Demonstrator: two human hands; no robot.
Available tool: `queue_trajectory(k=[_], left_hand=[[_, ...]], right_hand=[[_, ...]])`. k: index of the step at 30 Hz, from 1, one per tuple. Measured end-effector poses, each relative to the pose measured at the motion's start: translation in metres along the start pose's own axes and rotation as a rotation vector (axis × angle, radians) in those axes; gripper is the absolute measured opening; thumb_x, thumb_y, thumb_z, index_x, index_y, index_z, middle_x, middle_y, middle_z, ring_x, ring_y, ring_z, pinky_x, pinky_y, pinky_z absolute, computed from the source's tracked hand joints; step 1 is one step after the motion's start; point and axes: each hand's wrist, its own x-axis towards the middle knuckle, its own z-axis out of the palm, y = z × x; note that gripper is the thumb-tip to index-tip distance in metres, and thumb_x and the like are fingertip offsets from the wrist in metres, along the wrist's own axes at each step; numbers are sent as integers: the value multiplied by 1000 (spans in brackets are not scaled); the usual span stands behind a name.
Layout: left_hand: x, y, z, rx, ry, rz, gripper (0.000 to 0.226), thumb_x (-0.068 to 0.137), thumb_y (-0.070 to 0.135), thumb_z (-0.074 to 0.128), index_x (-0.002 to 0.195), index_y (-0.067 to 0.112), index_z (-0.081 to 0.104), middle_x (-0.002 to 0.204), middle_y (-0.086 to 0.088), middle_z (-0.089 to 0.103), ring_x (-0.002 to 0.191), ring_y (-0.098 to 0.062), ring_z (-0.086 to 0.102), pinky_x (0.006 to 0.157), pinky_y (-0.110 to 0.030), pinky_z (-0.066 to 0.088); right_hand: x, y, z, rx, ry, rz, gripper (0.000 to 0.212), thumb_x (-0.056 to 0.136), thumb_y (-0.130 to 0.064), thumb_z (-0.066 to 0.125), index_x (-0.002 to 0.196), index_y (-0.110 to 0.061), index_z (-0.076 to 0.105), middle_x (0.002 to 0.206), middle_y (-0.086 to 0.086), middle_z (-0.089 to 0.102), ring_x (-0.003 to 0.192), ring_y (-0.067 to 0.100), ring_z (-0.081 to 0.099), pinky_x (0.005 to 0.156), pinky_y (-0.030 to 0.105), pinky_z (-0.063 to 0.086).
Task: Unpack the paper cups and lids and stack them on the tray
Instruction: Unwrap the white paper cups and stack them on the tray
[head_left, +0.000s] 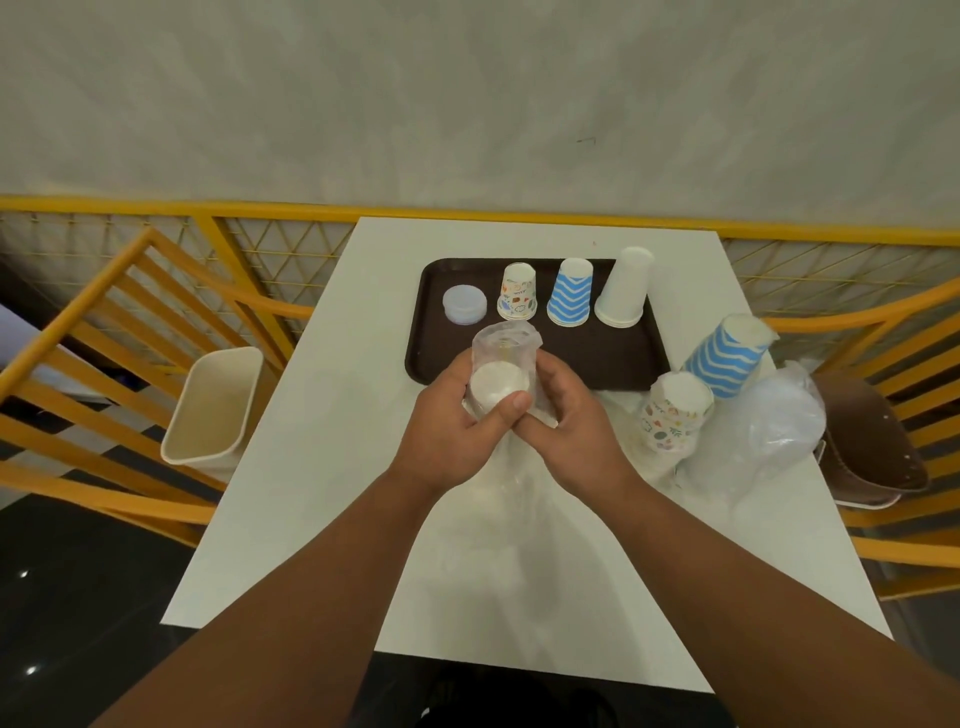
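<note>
You hold a clear plastic sleeve (503, 358) with white cups (497, 391) inside, just above the near edge of the brown tray (597, 358). The fingers of your left hand (457, 415) curl around the sleeve, with the thumb on top, and your right hand (566, 421) grips it from the other side. On the tray stand a stack of lids (464, 304), patterned cups (517, 292), blue striped cups (570, 294) and plain white cups (624, 288), all upside down. More wrapped cups (724, 358) lie on the worktop (322, 467) at your right.
</note>
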Motion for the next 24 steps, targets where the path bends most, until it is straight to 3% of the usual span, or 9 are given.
queue_trajectory(k=[6,11,14,16,18,20,22,24], left_hand=[[13,14,-3,-42,57,64,33,89,29,70,115,41,55,104,21,68,100,3,64,83,-13,49],[30,39,-9,-84,128,95,26,88,29,71,112,23,63,101,7,71,95,-5,68,85,-28,55],[41,53,-14,-97,164,103,35,84,40,73,111,21,63,101,6,71,96,-9,68,87,-37,56],[48,61,-16,-94,184,124,37,81,44,74,107,21,63,100,5,70,96,-11,67,87,-40,55],[56,74,-18,-130,188,147,27,82,35,76,100,20,61,95,6,69,90,-11,67,86,-39,56],[65,91,-20,-207,173,164,22,82,29,77,92,25,58,86,12,66,84,-9,66,83,-40,57],[75,109,-22,-294,156,196,22,82,26,75,86,27,54,80,16,64,80,-8,64,79,-38,56],[84,126,-23,-423,146,206,20,84,21,72,85,23,52,79,12,65,79,-11,63,79,-37,54]], right_hand=[[7,-26,-8,70,36,-116,55,85,-26,69,137,-19,53,129,-6,62,121,10,58,105,42,46],[15,-57,-18,142,13,-201,50,77,-37,66,126,-35,58,121,-3,65,115,18,61,100,53,48],[20,-71,-27,142,-35,-233,64,73,-38,67,134,-25,54,127,3,61,117,18,59,100,52,47],[24,-79,-32,132,-59,-265,64,71,-42,68,132,-32,52,128,2,58,119,17,56,101,47,47],[30,-89,-36,45,-59,-320,65,67,-48,70,127,-40,47,127,-8,52,126,13,47,107,36,40],[40,-101,-39,7,-86,-345,79,61,-48,80,131,-39,44,133,-12,48,132,12,42,111,35,36],[51,-114,-42,82,-148,-333,102,58,-37,90,143,-21,37,143,0,47,136,14,43,112,37,38],[60,-131,-47,151,-191,-288,115,54,-34,94,148,-15,30,146,3,47,136,15,44,110,41,41]])
